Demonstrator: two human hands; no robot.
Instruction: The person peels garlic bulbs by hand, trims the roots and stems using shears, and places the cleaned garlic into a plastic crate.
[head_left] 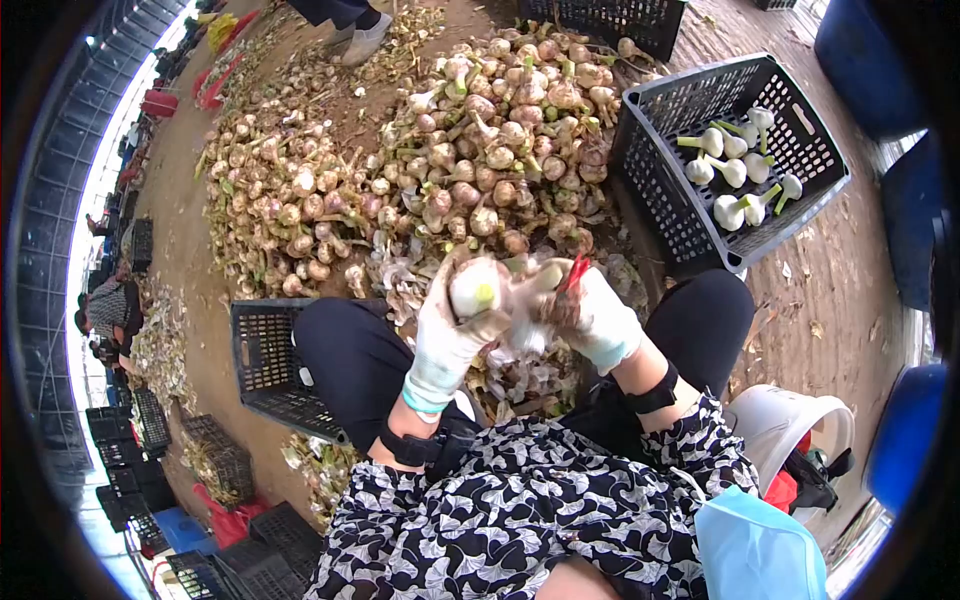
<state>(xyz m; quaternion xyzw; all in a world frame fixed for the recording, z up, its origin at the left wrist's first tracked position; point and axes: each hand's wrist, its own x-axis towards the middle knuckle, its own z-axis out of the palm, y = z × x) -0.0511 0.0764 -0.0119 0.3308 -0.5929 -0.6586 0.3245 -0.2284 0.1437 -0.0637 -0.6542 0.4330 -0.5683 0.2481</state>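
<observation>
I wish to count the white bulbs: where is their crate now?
In the head view, the crate is at upper right, just right of the garlic pile.

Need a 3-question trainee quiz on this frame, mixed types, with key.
1. What does the left hand hold?
2. True or false: the white bulbs on the person's right lie inside a black crate.
3. What colour is the bright item at the right hand?
A blue
B red
C yellow

Key:
1. A pale garlic bulb.
2. True.
3. B
</observation>
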